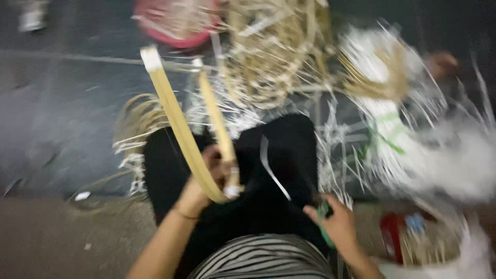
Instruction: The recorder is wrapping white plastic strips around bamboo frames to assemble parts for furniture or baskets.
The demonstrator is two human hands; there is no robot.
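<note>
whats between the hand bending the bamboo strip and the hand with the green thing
Head view: between the left hand and the right hand lies the black-clothed lap, with a thin pale sliver across it.

Smooth pale bamboo strip (178, 124), matt black cloth (279, 170) beneath it, glossy green plastic handle (324, 227), dry straw-like slivers (268, 57) above.

left hand (204, 181): raised over the lap, fingers curled shut in a grip, bare forearm angled up from lower left, thin band at wrist | right hand (336, 225): lower, beside the right thigh, fingers closed in a grip, wrist bent inward
</note>
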